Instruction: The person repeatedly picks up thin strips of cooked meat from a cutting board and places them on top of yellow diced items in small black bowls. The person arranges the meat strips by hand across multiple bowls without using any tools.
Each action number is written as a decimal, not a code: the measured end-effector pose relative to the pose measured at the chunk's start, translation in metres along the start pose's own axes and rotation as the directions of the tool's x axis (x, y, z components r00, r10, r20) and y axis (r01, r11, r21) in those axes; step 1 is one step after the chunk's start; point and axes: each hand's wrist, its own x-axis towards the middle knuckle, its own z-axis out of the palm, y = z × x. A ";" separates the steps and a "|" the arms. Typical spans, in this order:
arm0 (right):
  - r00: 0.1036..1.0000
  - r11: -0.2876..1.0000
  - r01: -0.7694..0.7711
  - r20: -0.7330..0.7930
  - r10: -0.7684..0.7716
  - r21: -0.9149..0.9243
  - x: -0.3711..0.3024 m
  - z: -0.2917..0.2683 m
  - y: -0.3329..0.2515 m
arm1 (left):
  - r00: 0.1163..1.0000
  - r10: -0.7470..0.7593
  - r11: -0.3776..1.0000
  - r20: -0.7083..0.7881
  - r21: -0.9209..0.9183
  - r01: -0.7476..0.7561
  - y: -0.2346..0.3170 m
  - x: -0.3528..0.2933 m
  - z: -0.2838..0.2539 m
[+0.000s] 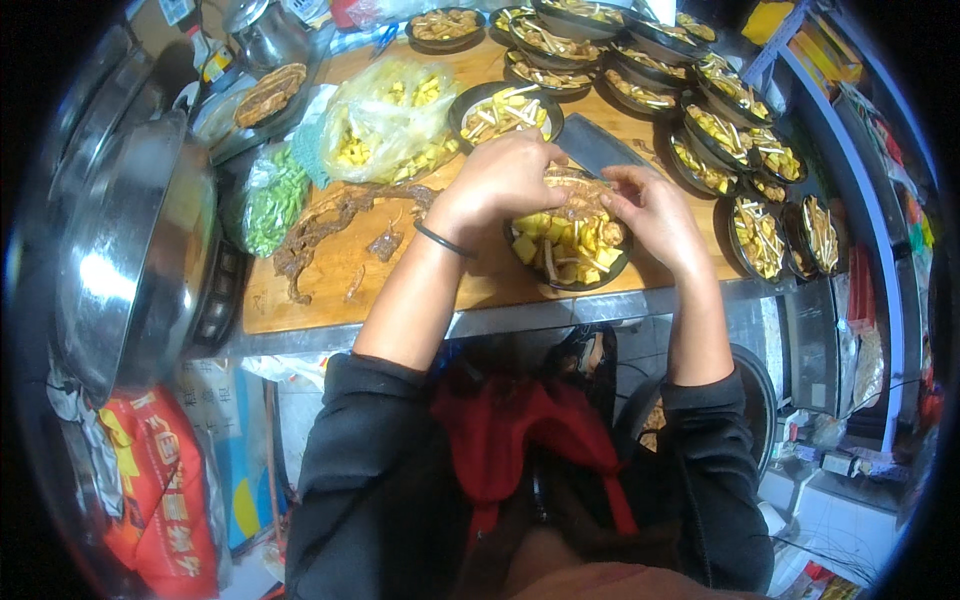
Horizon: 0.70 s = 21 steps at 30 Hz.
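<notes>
My left hand [515, 172] and my right hand [655, 215] meet over a dark bowl [512, 248] near the board's front edge. Between their curled fingers is a row of brown sliced meat [578, 195], gripped from both sides. Yellow cubes [570, 250], potato by their look, fill the bowl below the meat. Just beyond my hands lies a dark flat blade [592, 145], partly covered by them. Another dark bowl [460, 112] with yellow cubes and pale strips stands behind my left hand. Strips of dark brown meat [325, 222] lie on the board beside my left forearm.
The wooden board [400, 310] carries an open plastic bag of yellow cubes [385, 120]. A bag of green pieces [268, 200] sits at its left. Several filled bowls [725, 130] are stacked at the back and right. A large metal basin [130, 250] stands far left.
</notes>
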 end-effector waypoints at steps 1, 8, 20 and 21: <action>1.000 1.000 0.001 0.003 -0.001 -0.012 0.001 -0.001 -0.001 | 1.000 0.009 1.000 -0.016 0.011 -0.009 0.000 0.001 0.000; 0.998 0.999 -0.006 0.057 0.008 -0.033 0.007 -0.004 -0.001 | 0.993 0.023 0.999 0.115 -0.032 -0.020 -0.002 0.016 -0.005; 0.984 0.980 0.031 0.176 0.004 -0.197 0.029 -0.008 -0.020 | 0.933 -0.059 0.977 0.355 -0.173 0.128 -0.012 0.033 -0.018; 0.979 0.980 0.005 0.199 0.036 -0.199 0.032 -0.008 -0.023 | 0.934 -0.062 0.976 0.351 -0.174 0.130 -0.012 0.033 -0.017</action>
